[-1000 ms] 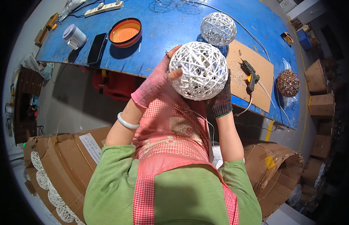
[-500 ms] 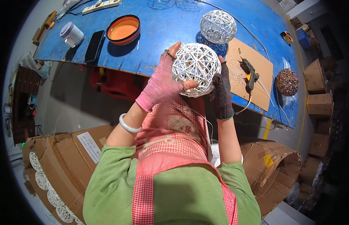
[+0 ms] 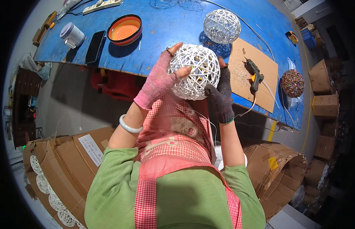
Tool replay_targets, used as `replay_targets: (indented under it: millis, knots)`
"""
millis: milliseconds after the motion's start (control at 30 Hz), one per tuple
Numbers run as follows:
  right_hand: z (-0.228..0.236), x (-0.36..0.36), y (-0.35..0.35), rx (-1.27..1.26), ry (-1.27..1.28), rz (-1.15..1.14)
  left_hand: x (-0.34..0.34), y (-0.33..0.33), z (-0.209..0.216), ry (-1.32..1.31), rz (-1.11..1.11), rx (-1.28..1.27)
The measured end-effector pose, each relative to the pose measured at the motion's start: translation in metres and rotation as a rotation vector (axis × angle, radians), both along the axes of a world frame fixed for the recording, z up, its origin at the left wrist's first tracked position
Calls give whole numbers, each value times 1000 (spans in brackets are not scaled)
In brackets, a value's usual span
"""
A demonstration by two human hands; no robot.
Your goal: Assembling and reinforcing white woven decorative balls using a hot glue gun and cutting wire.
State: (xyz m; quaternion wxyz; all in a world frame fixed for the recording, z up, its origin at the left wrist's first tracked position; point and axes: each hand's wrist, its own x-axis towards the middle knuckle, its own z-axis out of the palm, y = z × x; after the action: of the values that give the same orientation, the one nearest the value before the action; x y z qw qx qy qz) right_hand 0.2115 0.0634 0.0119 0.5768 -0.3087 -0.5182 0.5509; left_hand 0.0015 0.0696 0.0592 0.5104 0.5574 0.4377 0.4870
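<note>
Shifted slightly left, the white lattice ball [image 3: 194, 73] sits between pink-gloved left hand [image 3: 157, 84] and dark-gloved right hand [image 3: 222, 91]
Both hands, half-curled, grip its opposite sides; round, without long axis, it is held over the worktop's [image 3: 162, 28] near edge, with gaps to the orange bowl [image 3: 125, 31] leftward and glue gun [image 3: 255, 78] rightward

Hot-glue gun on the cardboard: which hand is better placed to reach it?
Probably the right hand: it is nearer the hot-glue gun, while the left hand is across the white lattice ball.
</note>
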Motion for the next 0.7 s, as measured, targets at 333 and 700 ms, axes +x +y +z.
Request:
replay_targets:
  millis: [333, 700]
  knots:
    - [-5, 13, 3, -313, 469, 65, -6, -6, -5, -418, 89, -28]
    - [-2, -54, 25, -216, 181, 274, -41, -33, 14, -211, 65, -33]
